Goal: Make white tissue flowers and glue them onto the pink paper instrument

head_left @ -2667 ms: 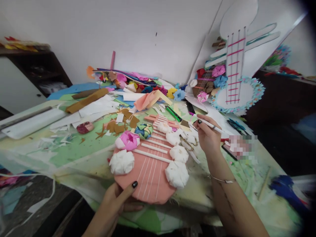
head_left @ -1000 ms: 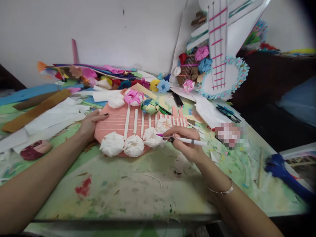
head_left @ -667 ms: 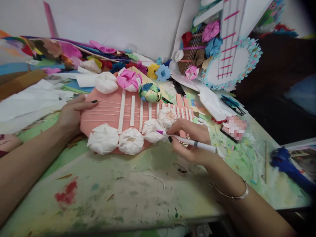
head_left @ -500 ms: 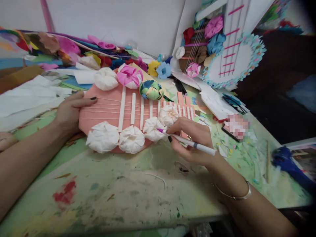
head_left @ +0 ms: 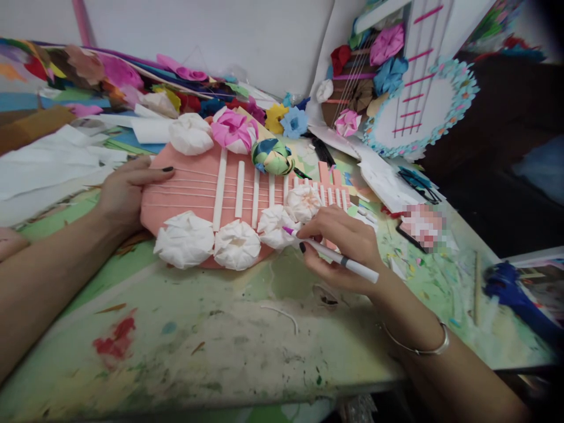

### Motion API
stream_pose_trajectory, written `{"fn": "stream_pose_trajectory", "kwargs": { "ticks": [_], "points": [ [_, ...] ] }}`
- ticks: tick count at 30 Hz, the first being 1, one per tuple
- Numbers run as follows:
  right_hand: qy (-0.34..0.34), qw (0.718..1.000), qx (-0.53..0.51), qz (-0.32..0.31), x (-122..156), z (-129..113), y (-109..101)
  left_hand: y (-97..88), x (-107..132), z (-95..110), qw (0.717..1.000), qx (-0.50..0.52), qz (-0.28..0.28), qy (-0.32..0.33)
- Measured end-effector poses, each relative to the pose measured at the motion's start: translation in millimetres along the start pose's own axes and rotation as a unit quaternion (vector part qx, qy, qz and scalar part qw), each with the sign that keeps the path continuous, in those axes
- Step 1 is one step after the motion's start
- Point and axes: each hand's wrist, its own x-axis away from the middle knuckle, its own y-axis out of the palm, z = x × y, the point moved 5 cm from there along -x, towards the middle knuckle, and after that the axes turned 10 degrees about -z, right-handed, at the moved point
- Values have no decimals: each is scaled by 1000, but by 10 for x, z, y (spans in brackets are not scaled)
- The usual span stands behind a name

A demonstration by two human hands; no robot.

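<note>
A pink paper pipa-shaped craft instrument (head_left: 185, 182), with white strips and strings across it, lies tilted on the table. My left hand (head_left: 126, 194) grips its rounded left end, thumb on top and the other fingers hidden beneath. In a pinch, my right hand (head_left: 341, 244) holds a white marker pen (head_left: 343, 258) with a purple tip. That tip touches or almost touches a white paper flower (head_left: 275, 226) on the lower edge. More white flowers (head_left: 185, 239) line this edge. Along the upper edge sit a pink-and-white flower (head_left: 234, 130) and a green-blue one (head_left: 272, 155).
Coloured paper flowers and scraps (head_left: 118, 76) are heaped along the wall. Two decorated craft instruments (head_left: 423, 111) lean at the back right. A blue glue gun (head_left: 506, 288) and a thin stick (head_left: 477, 288) lie right. White paper (head_left: 48, 170) is at left.
The view has shifted slightly, so everything appears a little displaced. My left hand keeps its grip, and the marker pen's tip stays at the same white flower.
</note>
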Motion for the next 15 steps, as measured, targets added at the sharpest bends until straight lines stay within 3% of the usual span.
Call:
{"fn": "stream_pose_trajectory", "kwargs": {
  "ticks": [15],
  "points": [
    [-7,1000,23,-3,-9,-26,-26,-29,-42,-26,1000,7,3,11]
  ]
}}
